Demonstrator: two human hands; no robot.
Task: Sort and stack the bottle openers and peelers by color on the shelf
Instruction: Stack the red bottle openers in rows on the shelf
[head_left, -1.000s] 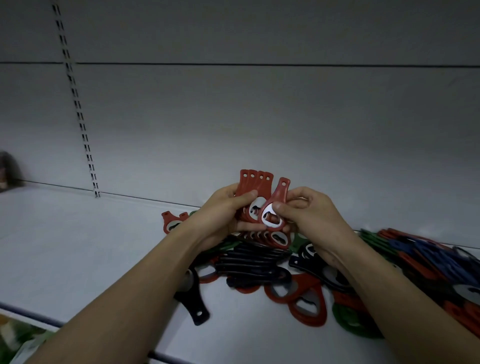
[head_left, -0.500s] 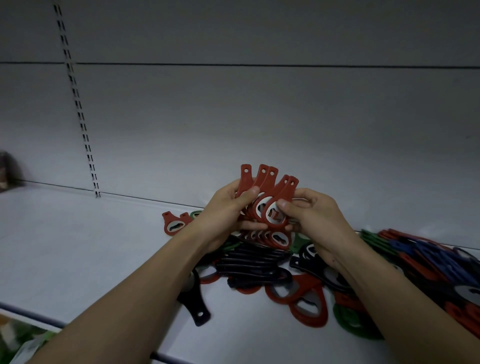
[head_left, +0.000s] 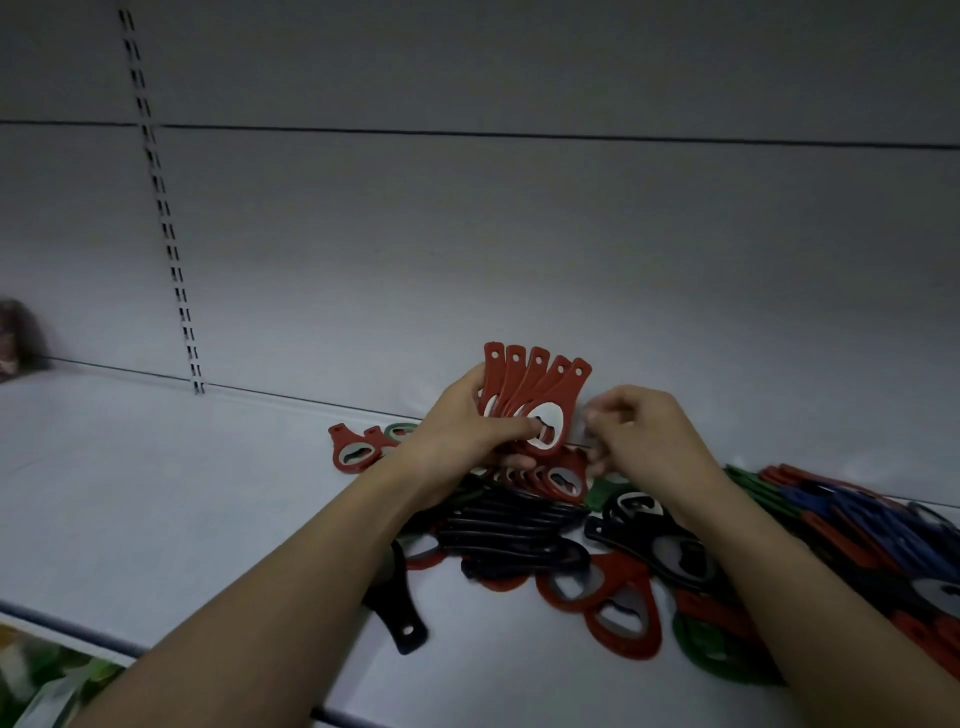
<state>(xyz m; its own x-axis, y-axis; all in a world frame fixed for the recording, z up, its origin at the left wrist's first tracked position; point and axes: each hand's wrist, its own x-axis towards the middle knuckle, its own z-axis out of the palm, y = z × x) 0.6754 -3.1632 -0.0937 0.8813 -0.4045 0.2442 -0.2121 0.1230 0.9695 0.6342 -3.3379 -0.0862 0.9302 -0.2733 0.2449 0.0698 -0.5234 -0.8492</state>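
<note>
Dim store shelving — pale grey panels

Back wall (head_left: 519, 234) carries a slotted upright (head_left: 161, 228); light pools low on it.

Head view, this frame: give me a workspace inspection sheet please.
Surface: pale shelf, mostly bare on the left.
Job's things: fan of red openers held upright; black stack lying below; mixed pile of red, green, blue and black at right.
Clutter: dark object at far left, unclear.
Hands: left hand grips the fan; right hand beside it, blurred, apparently holding nothing.
Cables: nothing seen.
Surroundings: back panel with slotted upright.
</note>
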